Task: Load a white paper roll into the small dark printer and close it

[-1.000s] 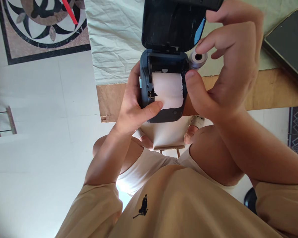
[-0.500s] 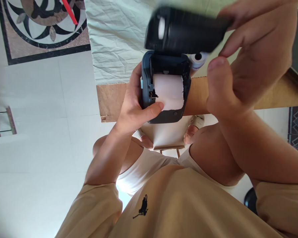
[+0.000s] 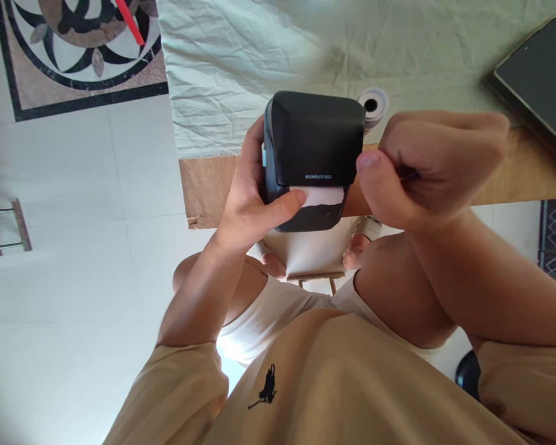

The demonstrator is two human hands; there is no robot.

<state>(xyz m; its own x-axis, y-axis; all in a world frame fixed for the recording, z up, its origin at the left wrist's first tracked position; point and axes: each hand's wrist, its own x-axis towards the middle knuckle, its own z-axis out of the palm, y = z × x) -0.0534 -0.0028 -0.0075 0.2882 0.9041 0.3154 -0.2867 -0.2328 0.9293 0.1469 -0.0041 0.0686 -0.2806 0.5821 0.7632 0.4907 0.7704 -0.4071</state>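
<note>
My left hand (image 3: 254, 198) is wrapped round the left side of a dark label printer (image 3: 317, 139), its thumb pressing a white paper strip (image 3: 324, 196) against the front. The printer's black lid is down, and the paper sticks out below its front edge. Small lettering reads NIIMBOT. At the printer's right side is my right hand (image 3: 433, 170), fingers curled into a fist and thumb tip close to the lid's edge; whether the thumb touches it I cannot tell. Nothing shows in this fist. Just behind the printer's right corner stands a white paper roll (image 3: 377, 102) with a dark core.
A pale green cloth (image 3: 222, 74) covers the table, leaving a bare wooden edge (image 3: 208, 185) in front. At the right lies a dark tablet-like device (image 3: 537, 83). Below are my knees and a small stool (image 3: 315, 276). Patterned floor tiles (image 3: 88, 49) show at the upper left.
The printer's lid has swung down from raised to shut over the paper roll inside. My right hand has let go of the lid, come lower and curled up. My left hand stays put.
</note>
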